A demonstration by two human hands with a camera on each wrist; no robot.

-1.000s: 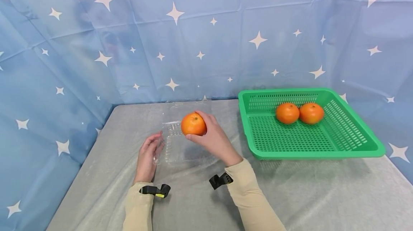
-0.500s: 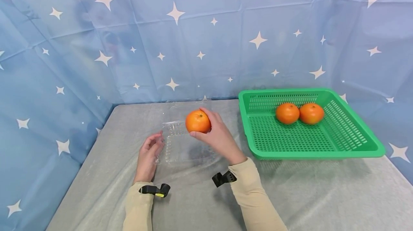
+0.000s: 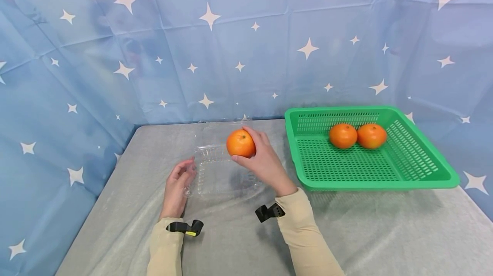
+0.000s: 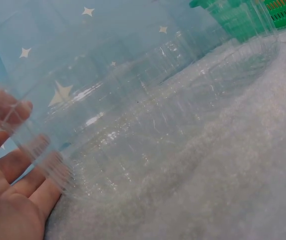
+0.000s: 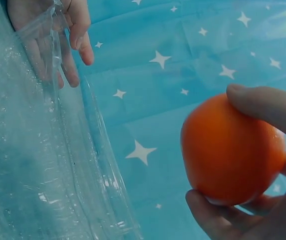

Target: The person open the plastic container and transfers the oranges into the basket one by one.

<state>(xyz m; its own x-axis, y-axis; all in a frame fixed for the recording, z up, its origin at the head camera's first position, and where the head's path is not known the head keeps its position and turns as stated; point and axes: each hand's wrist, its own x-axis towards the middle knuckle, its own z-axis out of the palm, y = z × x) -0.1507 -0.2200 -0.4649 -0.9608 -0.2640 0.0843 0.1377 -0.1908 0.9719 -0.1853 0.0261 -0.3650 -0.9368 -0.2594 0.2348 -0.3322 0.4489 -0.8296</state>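
My right hand (image 3: 265,164) grips an orange (image 3: 240,143) between thumb and fingers, holding it above the clear plastic container (image 3: 227,177). In the right wrist view the orange (image 5: 233,150) is round and smooth, with the thumb on top and fingers beneath. The container's lid stands folded back at its far side, and no fruit shows in its tray. At the left edge of that container, my left hand (image 3: 177,188) holds the wall near a corner. In the left wrist view, fingers of this hand (image 4: 17,195) lie against the outside of the clear wall.
A green perforated basket (image 3: 369,184) stands on the right, with two oranges (image 3: 343,135) side by side inside. Grey cloth (image 3: 223,241) covers the table. A blue star-patterned curtain (image 3: 254,83) hangs behind the table and down its left side.
My right hand has moved a little right and away from me, carrying the orange with it. The left hand stays at the container's edge. Container and basket have not moved.
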